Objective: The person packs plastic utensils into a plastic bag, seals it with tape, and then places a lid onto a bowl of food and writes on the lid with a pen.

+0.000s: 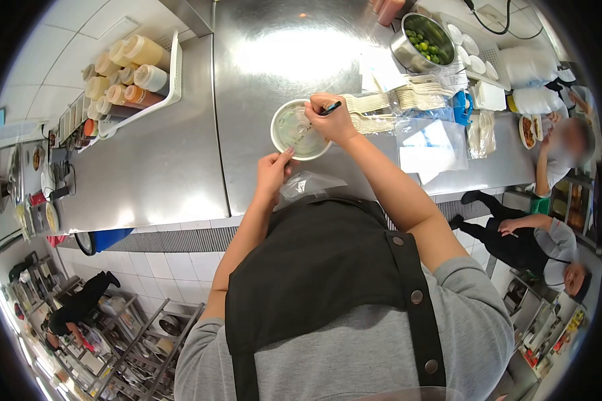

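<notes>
A round white bowl [274, 139] with a clear lid [291, 128] stands on the steel counter in front of me. My right hand [330, 118] grips a dark marker pen [332, 107] over the lid's right part; whether its tip touches the lid is hidden by the fingers. At the near rim, my left hand [273, 174] holds the bowl, thumb on the edge and the other fingers curled below. A crumpled clear plastic bag [309, 185] lies between the bowl and my apron. Just right of my right hand are bundled wooden cutlery [371, 103].
Sauce bottles fill a white basket [174, 67] at the left. Toward the back right stand a steel pot [408, 59] of green limes, a blue tape dispenser [462, 107] and plastic sleeves [441, 144]. Co-workers [515, 227] are at the right; another person [80, 307] is at lower left.
</notes>
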The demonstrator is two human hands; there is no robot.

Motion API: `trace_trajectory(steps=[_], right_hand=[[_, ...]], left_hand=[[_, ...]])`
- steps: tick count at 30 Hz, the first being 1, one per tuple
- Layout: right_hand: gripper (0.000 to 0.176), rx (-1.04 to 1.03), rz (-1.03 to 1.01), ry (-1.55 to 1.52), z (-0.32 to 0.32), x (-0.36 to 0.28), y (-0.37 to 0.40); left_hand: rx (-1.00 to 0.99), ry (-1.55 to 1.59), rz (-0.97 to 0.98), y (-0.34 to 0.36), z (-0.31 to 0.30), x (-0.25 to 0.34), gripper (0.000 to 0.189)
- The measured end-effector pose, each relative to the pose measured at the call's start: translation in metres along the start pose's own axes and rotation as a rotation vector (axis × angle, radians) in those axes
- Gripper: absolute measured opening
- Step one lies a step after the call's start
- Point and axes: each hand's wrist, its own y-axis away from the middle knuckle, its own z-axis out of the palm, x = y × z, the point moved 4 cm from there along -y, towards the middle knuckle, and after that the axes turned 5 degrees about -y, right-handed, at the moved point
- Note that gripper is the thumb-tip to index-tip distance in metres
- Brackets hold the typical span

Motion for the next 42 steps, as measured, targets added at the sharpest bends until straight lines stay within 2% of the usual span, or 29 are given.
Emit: trace_trajectory(steps=[8, 11, 17, 23, 26, 29, 30, 33, 35, 37, 38, 41, 42], right_hand=[[0.031, 0.029, 0.001, 0.015, -0.001, -0.002, 0.0], [0.031, 0.028, 0.082, -0.034, -0.002, 0.004, 0.003], [0.033, 0.007, -0.014, 0.0, 0.002, 0.003, 0.0], [0.035, 0.089, 0.124, -0.098, -0.009, 0.012, 0.005], [0.037, 0.139, 0.162, -0.222, -0.024, 0.014, 0.001], [0.036, 0.136, 0.22, -0.358, -0.035, -0.007, -0.005], [0.033, 0.09, 0.305, -0.332, -0.038, -0.019, -0.006], [0.03, -0.042, 0.366, -0.427, -0.036, -0.053, -0.006], [0.03, -0.045, 0.271, -0.549, -0.03, -0.072, -0.006], [0.032, -0.015, 0.243, -0.656, -0.029, -0.096, -0.006], [0.036, -0.026, 0.375, -0.708, -0.034, -0.114, -0.005], [0.042, 0.024, 0.423, -0.632, -0.044, -0.122, 0.001], [0.048, 0.086, 0.319, -0.57, -0.045, -0.126, 0.001]], left_hand=[[-0.009, -0.003, 0.004, 0.001, 0.0, 0.001, 0.036], [0.008, -0.013, -0.005, 0.003, 0.0, 0.003, 0.036], [0.017, -0.045, 0.004, 0.003, 0.001, 0.003, 0.038], [-0.013, -0.037, 0.042, 0.01, 0.0, -0.001, 0.036], [-0.094, -0.015, 0.064, 0.015, -0.012, -0.009, 0.033], [-0.181, 0.026, 0.126, 0.028, -0.023, 0.0, 0.028], [-0.161, -0.012, 0.216, 0.034, -0.021, 0.012, 0.026], [-0.135, -0.079, 0.441, 0.057, -0.004, 0.052, 0.023], [-0.162, -0.06, 0.525, 0.068, 0.007, 0.075, 0.022], [-0.245, -0.002, 0.557, 0.063, 0.01, 0.076, 0.019], [-0.29, 0.026, 0.572, 0.062, 0.012, 0.077, 0.018], [-0.252, 0.039, 0.592, 0.065, 0.022, 0.08, 0.014], [-0.26, 0.035, 0.59, 0.067, 0.024, 0.081, 0.014]])
